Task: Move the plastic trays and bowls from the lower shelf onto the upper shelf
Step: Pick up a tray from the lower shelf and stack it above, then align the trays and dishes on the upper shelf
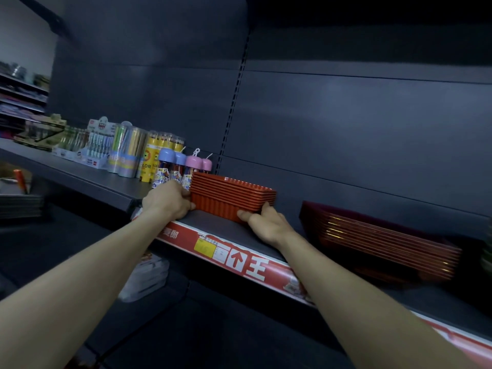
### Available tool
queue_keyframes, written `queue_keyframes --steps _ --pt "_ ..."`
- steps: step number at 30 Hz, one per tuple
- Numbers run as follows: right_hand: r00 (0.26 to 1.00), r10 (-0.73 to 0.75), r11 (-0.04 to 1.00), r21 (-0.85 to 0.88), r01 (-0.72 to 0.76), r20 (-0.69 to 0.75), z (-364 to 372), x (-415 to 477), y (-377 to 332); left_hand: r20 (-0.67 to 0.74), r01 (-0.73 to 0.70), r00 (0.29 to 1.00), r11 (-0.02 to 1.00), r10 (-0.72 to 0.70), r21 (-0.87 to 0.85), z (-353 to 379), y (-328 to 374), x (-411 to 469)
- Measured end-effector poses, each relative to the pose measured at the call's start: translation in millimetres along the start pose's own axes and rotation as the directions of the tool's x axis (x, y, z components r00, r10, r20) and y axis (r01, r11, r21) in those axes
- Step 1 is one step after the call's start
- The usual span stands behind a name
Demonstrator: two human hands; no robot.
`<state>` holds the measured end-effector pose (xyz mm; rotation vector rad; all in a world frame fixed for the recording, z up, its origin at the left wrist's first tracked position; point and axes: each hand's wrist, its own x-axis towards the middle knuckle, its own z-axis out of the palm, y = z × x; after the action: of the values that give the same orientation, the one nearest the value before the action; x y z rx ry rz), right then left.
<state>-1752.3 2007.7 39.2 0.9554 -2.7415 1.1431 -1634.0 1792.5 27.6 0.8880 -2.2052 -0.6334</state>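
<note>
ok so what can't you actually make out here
Head view, the only one:
fingers of the left hand: hidden behind the orange tray stack
dark red tray stack: motion-blurred, tray count unclear
yellow price label: print too small
white packets below: dim and blurred

Nested upright in one stack: orange ribbed trays (234, 194) on the upper shelf (213, 225), near its front edge. Well apart to the right, nested dark red trays (386, 235), motion-blurred.
</note>
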Motion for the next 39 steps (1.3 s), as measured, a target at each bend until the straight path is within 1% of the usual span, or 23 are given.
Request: queue_keyframes --steps 5,8,11,13,15,18,19,20,22,24,26,28,30,33,36,37,39 --pt "1.0 0.008 1.0 0.005 -0.009 0.013 -2 -3 -1 0.039 0.025 0.999 0.999 -0.024 -0.036 0 -5 7" --pt "1.0 0.0 1.0 -0.012 0.0 0.007 -3 -13 -8 0.111 -0.005 0.994 0.998 0.013 -0.07 -5 -7 11" --pt "1.0 0.008 0.998 -0.061 -0.008 -0.002 -3 -20 -11 0.184 -0.01 0.982 0.982 0.045 -0.189 -19 -7 9" --pt "1.0 0.011 0.996 -0.093 -0.012 -0.011 -3 -28 -15 0.179 -0.034 0.982 0.986 0.063 -0.16 -30 -5 -1" --pt "1.0 -0.008 0.993 -0.12 0.007 -0.01 -5 -40 -20 0.138 -0.081 0.986 0.99 0.097 -0.116 -39 0 -13" --pt "0.998 -0.054 0.987 -0.152 0.056 0.02 -11 -62 -27 0.087 -0.18 0.98 0.984 0.181 -0.017 -51 15 -36" --pt "0.996 -0.079 0.986 -0.146 0.082 0.03 -14 -71 -30 0.076 -0.206 0.976 0.979 0.205 0.008 -55 21 -45" --pt "0.993 -0.11 0.984 -0.136 0.115 0.038 -17 -81 -32 0.066 -0.221 0.973 0.975 0.221 -0.002 -58 27 -54" --pt "0.981 -0.189 0.974 -0.118 0.193 0.045 -23 -104 -36 0.061 -0.249 0.966 0.967 0.252 -0.052 -66 40 -74" --pt "0.961 -0.27 0.952 -0.134 0.275 0.052 -30 -129 -37 0.069 -0.284 0.955 0.956 0.289 -0.079 -71 52 -94" --pt "0.932 -0.361 0.914 -0.186 0.362 0.037 -41 -153 -35 0.074 -0.311 0.946 0.948 0.316 -0.072 -74 64 -113" --pt "0.883 -0.469 0.854 -0.249 0.457 0.013 -56 -174 -30 0.06 -0.35 0.934 0.935 0.353 -0.052 -77 80 -130" --pt "0.838 -0.545 0.794 -0.321 0.516 0.0 -75 -191 -24 0.054 -0.399 0.914 0.916 0.401 -0.05 -77 99 -144" --pt "0.789 -0.611 0.751 -0.364 0.551 -0.066 -109 -211 -14 0.039 -0.482 0.874 0.873 0.485 -0.072 -75 126 -164" --pt "0.754 -0.622 0.752 -0.428 0.501 -0.21 -145 -221 -1 0.021 -0.553 0.828 0.822 0.561 -0.136 -62 154 -174" --pt "0.76 -0.589 0.783 -0.426 0.453 -0.274 -157 -222 6 0.03 -0.559 0.82 0.81 0.572 -0.176 -56 163 -173" --pt "0.801 -0.442 0.888 -0.327 0.324 -0.404 -179 -221 23 0.087 -0.525 0.82 0.804 0.566 -0.278 -44 178 -170"
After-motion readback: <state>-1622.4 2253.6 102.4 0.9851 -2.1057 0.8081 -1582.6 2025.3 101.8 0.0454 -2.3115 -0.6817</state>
